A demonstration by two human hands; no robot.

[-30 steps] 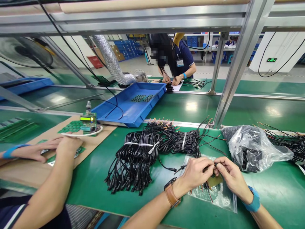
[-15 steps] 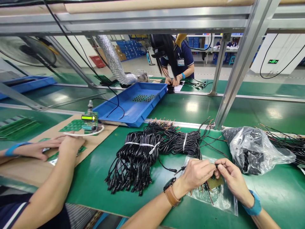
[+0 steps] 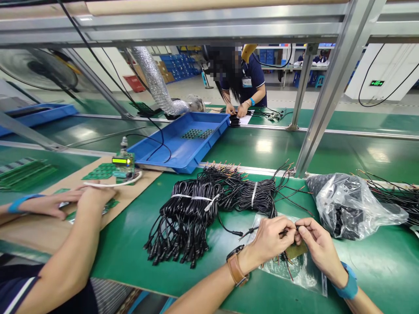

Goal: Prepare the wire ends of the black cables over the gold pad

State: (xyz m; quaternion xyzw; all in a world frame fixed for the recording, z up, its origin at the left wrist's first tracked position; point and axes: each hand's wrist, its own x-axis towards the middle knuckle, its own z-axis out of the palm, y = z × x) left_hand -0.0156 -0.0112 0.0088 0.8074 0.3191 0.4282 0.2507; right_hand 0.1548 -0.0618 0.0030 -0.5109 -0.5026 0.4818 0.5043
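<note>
Above a clear plastic bag (image 3: 314, 279), my left hand (image 3: 273, 237) and my right hand (image 3: 316, 242) meet fingertip to fingertip. My left fingers are closed on a thin black cable (image 3: 251, 230), whose end pokes out to the left of the hand. A small dark piece at the cable, mostly covered by fingertips, is pinched by my right thumb and finger; its kind is hidden. Under my hands lie a brownish flat piece (image 3: 296, 250) and short wires with coloured ends. Left of them, bundles of black cables (image 3: 196, 196) are tied with white ties.
A clear bag of black parts (image 3: 350, 209) stands to the right. Behind are a metal post (image 3: 337, 83) and a blue tray (image 3: 183, 148) with circuit boards. At left, a co-worker's hands (image 3: 93, 196) touch green boards beside a small display device (image 3: 122, 163). Another person works opposite.
My left fingertips have shifted slightly at the cable, and more of it shows between them. My right hand stays almost in place. The cable bundles have not moved.
</note>
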